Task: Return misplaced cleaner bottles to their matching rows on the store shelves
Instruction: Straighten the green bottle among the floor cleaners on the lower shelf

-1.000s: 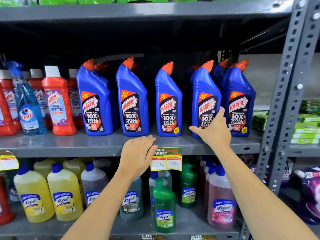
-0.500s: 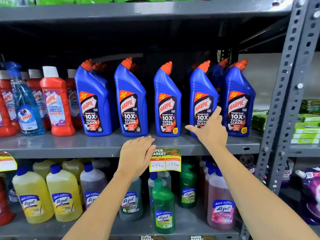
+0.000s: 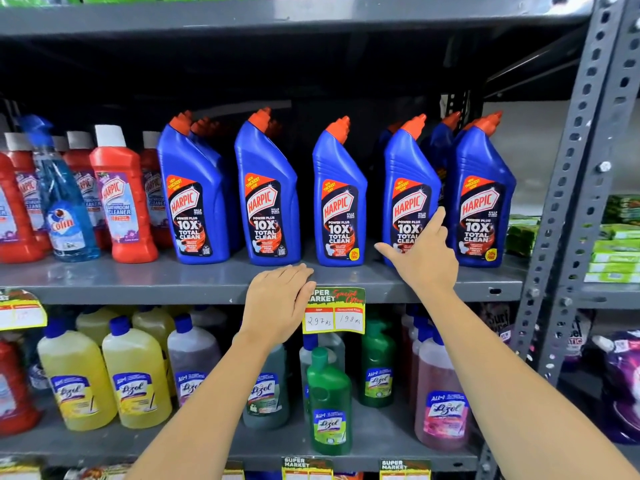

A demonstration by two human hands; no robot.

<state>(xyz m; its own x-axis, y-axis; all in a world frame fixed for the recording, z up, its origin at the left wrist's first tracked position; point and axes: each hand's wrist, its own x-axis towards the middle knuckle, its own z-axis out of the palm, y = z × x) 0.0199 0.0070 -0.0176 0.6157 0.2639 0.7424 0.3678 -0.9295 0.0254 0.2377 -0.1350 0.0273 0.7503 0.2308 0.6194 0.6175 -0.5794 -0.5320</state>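
Several blue Harpic bottles [image 3: 270, 199] with orange caps stand in a row on the middle shelf [image 3: 138, 282]. My right hand [image 3: 424, 252] is spread open in front of the fourth blue Harpic bottle [image 3: 408, 174], fingers beside its lower label, holding nothing. My left hand [image 3: 280, 299] lies flat on the shelf's front edge beside a price tag [image 3: 334, 311]. A light-blue Colin spray bottle [image 3: 62, 199] stands among the red Harpic bathroom cleaner bottles [image 3: 121, 195] at the left.
Lizol bottles fill the lower shelf: yellow [image 3: 135, 375], grey, green [image 3: 329, 403] and pink [image 3: 443, 396]. A perforated grey upright [image 3: 571, 202] bounds the shelf on the right, with green packets [image 3: 616, 251] and purple pouches beyond it. The upper shelf overhangs the bottle tops.
My right hand has drawn back from the fourth blue bottle and opened wider. My left hand has stayed on the shelf edge.
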